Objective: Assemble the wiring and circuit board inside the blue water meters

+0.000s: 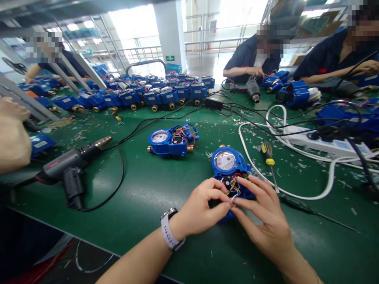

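Observation:
A blue water meter (227,159) with a round dial lies on the green bench, its lower housing open and wires showing. My left hand (204,203), with a watch (171,230) on its wrist, pinches thin wires (234,194) over that housing. Opposite it, my right hand (262,213) pinches the same wires between thumb and fingers. The fingertips of both hands almost meet and partly cover the wire ends. Farther back and left sits a second water meter (167,141), its housing open with red and white wires exposed.
A heat gun (74,163) lies at left with its cord looping on the bench (142,185). To the right are a yellow-black screwdriver (269,156), a long thin screwdriver (314,211), a white cable and a power strip (319,142). Several meters (154,98) line the back; co-workers sit beyond.

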Tool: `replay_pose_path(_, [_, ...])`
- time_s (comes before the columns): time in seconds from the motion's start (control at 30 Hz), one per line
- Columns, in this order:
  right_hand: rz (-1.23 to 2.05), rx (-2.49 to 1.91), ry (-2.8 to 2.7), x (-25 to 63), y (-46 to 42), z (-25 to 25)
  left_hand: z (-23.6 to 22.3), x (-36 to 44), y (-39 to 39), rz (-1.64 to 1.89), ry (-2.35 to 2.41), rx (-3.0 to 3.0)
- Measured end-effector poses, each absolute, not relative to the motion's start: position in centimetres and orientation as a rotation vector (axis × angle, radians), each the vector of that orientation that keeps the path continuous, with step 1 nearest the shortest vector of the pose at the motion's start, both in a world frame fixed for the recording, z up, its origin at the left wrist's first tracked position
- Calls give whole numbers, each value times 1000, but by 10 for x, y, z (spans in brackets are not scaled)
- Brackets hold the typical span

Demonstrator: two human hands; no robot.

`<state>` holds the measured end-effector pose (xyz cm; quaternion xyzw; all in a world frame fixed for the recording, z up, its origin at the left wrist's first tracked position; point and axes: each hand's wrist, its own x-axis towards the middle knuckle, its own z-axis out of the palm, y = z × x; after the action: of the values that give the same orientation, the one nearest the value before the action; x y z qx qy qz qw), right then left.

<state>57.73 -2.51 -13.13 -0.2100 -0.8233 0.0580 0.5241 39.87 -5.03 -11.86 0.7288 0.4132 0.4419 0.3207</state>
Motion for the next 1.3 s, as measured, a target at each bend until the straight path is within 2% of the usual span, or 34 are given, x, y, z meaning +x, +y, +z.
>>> replay_pose_path(1.3, [196, -503, -2185, 586, -19, -134, -128, 404, -51, 1217, 1196, 2098])
